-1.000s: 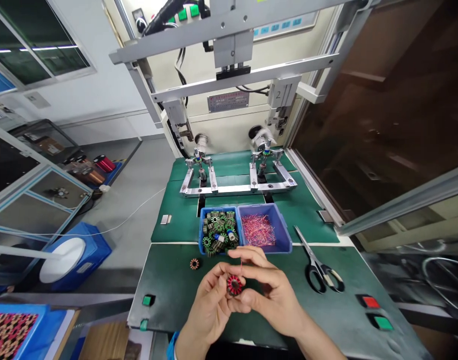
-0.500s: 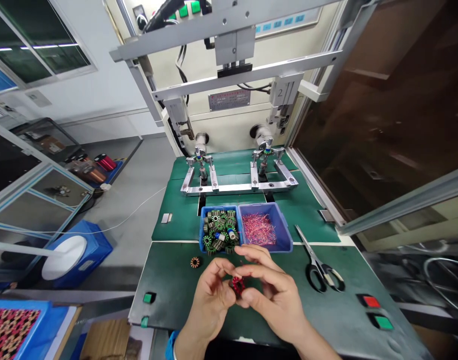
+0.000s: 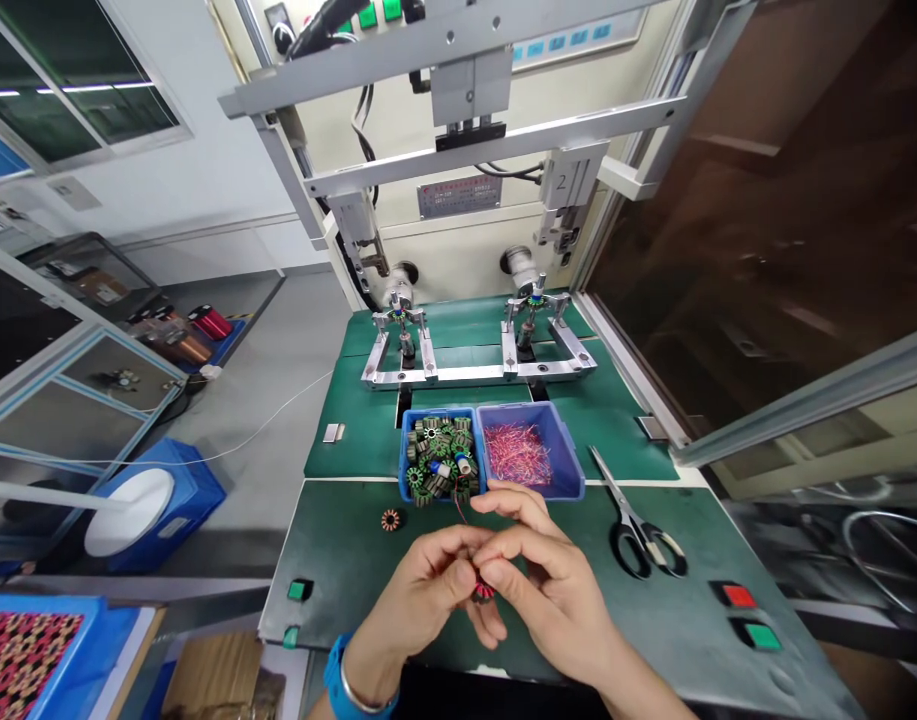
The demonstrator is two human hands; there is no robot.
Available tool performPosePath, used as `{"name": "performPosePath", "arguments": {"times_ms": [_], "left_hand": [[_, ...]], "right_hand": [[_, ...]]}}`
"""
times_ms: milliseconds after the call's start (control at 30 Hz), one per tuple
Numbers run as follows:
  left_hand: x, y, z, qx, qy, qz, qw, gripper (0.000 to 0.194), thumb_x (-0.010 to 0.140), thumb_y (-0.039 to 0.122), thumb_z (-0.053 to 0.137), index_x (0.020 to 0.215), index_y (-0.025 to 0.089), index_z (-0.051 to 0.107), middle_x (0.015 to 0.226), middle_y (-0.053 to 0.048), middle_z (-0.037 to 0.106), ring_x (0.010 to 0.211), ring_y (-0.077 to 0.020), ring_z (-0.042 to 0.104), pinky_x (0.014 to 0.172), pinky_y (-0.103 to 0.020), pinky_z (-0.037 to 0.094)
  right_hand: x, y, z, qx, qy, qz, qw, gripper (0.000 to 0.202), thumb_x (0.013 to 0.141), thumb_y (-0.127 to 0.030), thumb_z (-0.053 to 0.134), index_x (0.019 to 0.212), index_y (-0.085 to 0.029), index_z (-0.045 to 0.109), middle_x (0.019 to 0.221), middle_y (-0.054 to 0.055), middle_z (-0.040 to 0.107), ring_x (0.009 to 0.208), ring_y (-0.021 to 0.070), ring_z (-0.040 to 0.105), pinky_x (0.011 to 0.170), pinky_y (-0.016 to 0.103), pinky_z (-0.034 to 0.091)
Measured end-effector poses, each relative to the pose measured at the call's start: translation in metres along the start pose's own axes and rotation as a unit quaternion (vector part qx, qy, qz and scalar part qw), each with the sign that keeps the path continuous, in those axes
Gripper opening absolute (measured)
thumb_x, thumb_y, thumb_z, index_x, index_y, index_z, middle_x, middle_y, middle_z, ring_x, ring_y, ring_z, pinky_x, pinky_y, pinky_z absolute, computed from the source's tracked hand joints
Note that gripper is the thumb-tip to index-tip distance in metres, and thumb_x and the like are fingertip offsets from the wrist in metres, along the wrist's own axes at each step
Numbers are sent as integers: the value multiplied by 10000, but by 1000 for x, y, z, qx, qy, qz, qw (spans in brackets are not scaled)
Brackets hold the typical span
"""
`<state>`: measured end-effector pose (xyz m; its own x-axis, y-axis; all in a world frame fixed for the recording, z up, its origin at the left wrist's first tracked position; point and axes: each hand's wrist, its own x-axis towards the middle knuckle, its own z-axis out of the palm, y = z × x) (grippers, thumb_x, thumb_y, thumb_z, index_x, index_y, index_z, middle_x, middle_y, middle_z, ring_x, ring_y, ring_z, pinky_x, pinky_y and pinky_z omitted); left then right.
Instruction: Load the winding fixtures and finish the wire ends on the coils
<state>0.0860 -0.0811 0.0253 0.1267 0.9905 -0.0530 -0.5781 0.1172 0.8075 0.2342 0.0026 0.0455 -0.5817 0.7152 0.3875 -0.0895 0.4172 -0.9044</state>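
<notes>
A small red wound core (image 3: pixel 484 590) is held between my two hands over the green bench. My left hand (image 3: pixel 432 590) pinches its left side with thumb and fingers, and the lower fingers curl beneath it. On the right side, my right hand (image 3: pixel 544 585) has its thumb and index finger closed at the core's top. A thin dark red wire (image 3: pixel 459 500) rises from the fingertips toward the blue bin (image 3: pixel 406 488) of green cores. To the left lies a copper-coloured core (image 3: pixel 390 520). The purple bin (image 3: pixel 570 488) holds thin pink wires.
Scissors (image 3: pixel 634 525) lie open at the right. Behind the bins stands a metal fixture (image 3: pixel 473 377) with two spindles. Green buttons (image 3: pixel 299 590) sit at the left edge; a red button (image 3: pixel 738 596) and a green one (image 3: pixel 763 636) sit at the right.
The red core has turned and moved slightly down and right between my fingers. My left fingers now reach beneath it, and the wire stands out above the fingertips.
</notes>
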Motion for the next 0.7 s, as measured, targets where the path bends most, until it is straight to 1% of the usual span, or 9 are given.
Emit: {"name": "performPosePath", "arguments": {"times_ms": [167,333,433,500,600,700], "left_hand": [[-4,10,5,127,22,-16,991,363,946,492,701,972,131,719,791,-84,663,644,-189,692,616,-242,561],[-5,13,13,226,51,21,973,355,1000,423,628,845,123,736,812,-112,673,666,-208,687,656,-289,565],[-4,9,14,229,64,47,970,306,998,375,637,865,120,739,870,-102,649,638,-188,681,623,-272,570],[-3,6,15,219,75,52,971,275,994,365,643,894,126,737,907,-89,617,634,-178,678,606,-262,571],[-2,5,16,227,72,53,970,259,994,361,641,910,137,738,923,-86,600,652,-174,665,596,-254,559],[0,7,16,246,49,57,966,294,988,389,649,866,141,748,847,-90,635,706,-188,643,630,-251,522]], "right_hand": [[1,-5,-10,-19,-1,8,1000,140,941,-292,639,822,-266,707,1164,74,670,1218,290,527,1005,478,448],[0,-7,-11,-34,16,-1,999,140,937,-280,645,822,-269,726,1086,71,705,1213,296,538,984,479,468],[-4,-5,-7,-46,28,-23,998,64,907,-249,683,926,-279,736,1104,61,711,1215,294,533,973,477,478],[-7,-3,-5,-59,31,-34,997,102,893,-220,690,964,-283,729,1118,52,708,1220,287,523,966,466,479],[-10,-1,-3,-68,41,-42,996,114,899,-173,656,892,-275,706,1058,31,714,1186,265,537,984,455,453],[-12,-2,-3,-57,43,-34,997,121,903,-171,643,836,-265,677,1003,19,709,1158,251,547,998,439,431]]}}
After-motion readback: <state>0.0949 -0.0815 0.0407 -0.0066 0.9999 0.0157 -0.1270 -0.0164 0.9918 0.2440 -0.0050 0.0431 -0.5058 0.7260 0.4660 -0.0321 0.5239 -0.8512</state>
